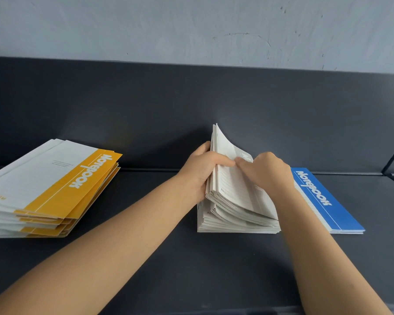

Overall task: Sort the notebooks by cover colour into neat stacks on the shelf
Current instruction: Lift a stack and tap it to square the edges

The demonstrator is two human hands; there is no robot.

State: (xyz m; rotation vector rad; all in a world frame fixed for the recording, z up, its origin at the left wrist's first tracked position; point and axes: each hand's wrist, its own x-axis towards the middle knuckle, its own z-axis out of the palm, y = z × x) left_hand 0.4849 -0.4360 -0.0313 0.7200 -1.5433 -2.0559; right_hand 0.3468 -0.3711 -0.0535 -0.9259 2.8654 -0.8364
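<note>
Both bare arms reach in over the dark shelf (159,258), meeting at a pile of pale notebooks (237,214) in the middle. The left hand (200,171) has its grip closed around the raised left edge of the upper notebooks, thumb across the front, tipping them up on edge so their lined pages fan open. The right hand (266,171) lies over the top of the same bundle, its fingers pinched narrow on a few curling sheets near the top corner; the cover colours in this pile are hidden, since only page edges and lined paper show. Well off to the left sits the yellow stack (52,189), several notebooks deep, white covers with a yellow band reading "Notebook", its edges somewhat staggered. Just to the right of the middle pile, partly behind the right wrist, lies the blue stack (323,201), low and flat, squarely aligned. A dark back panel (191,105) rises behind everything, with a grey wall (191,26) above it.
</note>
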